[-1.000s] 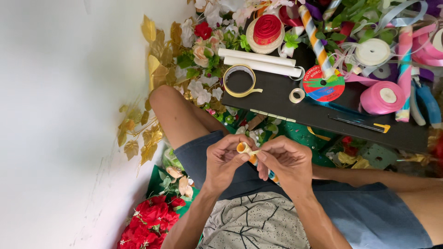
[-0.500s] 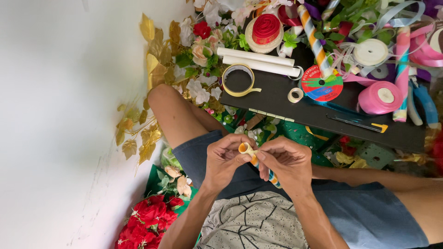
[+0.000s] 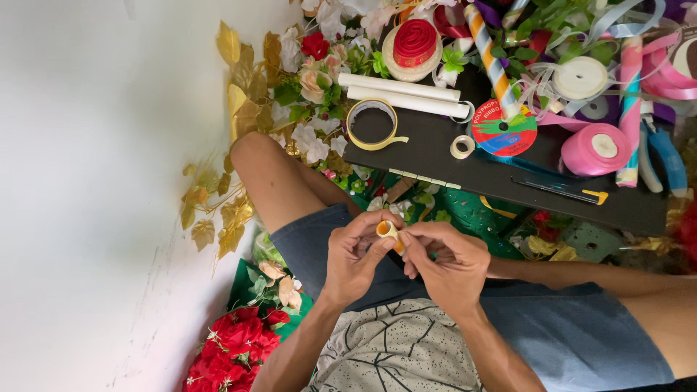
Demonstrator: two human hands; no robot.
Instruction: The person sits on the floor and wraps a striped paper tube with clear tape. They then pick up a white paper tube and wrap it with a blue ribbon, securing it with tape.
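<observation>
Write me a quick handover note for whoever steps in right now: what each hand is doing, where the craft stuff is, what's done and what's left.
Left hand: fingers closed on a small orange ribbon roll, held over the lap.
Right hand: pinching the same roll from the other side; both thumbs meet at it.
Supplies: black board ahead carries a tape ring, two white tubes, a small tape roll, a pink ribbon spool and a utility knife.
Done: the ribbon is curled into a tight roll.
Left: the roll is small and unattached to anything, so the shaping looks unfinished.
</observation>
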